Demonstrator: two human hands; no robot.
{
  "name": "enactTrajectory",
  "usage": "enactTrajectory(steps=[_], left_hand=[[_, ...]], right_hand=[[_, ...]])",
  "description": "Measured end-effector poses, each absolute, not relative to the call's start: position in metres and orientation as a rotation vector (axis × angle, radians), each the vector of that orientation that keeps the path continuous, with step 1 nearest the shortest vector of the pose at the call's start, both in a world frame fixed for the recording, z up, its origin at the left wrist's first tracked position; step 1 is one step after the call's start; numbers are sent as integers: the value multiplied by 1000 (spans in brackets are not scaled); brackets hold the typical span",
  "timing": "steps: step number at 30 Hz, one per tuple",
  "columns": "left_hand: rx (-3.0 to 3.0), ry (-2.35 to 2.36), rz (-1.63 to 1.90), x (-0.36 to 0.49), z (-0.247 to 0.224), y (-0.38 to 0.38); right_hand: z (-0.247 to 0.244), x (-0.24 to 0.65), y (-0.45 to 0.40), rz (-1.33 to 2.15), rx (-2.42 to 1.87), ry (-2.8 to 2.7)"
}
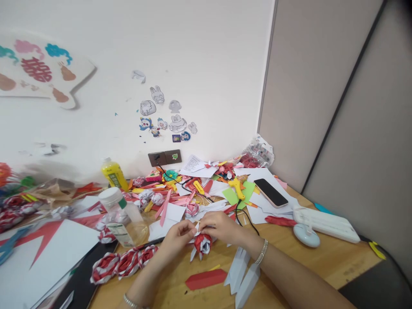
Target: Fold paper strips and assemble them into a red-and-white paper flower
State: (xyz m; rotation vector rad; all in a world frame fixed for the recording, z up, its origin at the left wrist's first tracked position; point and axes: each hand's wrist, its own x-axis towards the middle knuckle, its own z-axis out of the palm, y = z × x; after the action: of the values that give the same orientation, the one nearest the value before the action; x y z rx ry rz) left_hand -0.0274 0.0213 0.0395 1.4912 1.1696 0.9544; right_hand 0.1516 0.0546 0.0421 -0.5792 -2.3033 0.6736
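Observation:
A red-and-white folded paper flower (pixel 202 245) is between my hands, low over the wooden table. My left hand (pixel 180 235) pinches white paper at its far left edge. My right hand (pixel 222 225) is closed on the flower's far side, fingers bent down onto it; the exact grip is partly hidden. Just nearer to me lies a folded red paper strip (pixel 206 280). Folded white paper strips (pixel 241 274) lie below my right wrist. Finished-looking red-and-white paper flowers (pixel 128 262) sit in a row left of my left forearm.
A clear plastic jar (pixel 120 219) and a yellow bottle (pixel 114 174) stand at left. A yellow glue gun (pixel 237 187) with a black cord lies behind my right hand. Further right are a phone (pixel 271 192), a white power strip (pixel 328 224) and a mouse (pixel 306 235). Blue scissors (pixel 11 246) lie far left.

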Motion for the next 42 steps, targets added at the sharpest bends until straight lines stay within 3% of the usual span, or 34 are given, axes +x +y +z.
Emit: enactTrajectory(steps=[7,14,36,42], left_hand=[[1494,1232,999,-21,43,17],[1505,1304,1057,-18,43,16],[1508,1355,1127,-19,38,19],[1462,1348,1139,-20,35,21]], right_hand=[[43,160,59,594,-380,-2411],[49,153,50,743,-695,-2279],[49,147,42,554,-602,-2313],[41,144,43,340,-495,-2335]])
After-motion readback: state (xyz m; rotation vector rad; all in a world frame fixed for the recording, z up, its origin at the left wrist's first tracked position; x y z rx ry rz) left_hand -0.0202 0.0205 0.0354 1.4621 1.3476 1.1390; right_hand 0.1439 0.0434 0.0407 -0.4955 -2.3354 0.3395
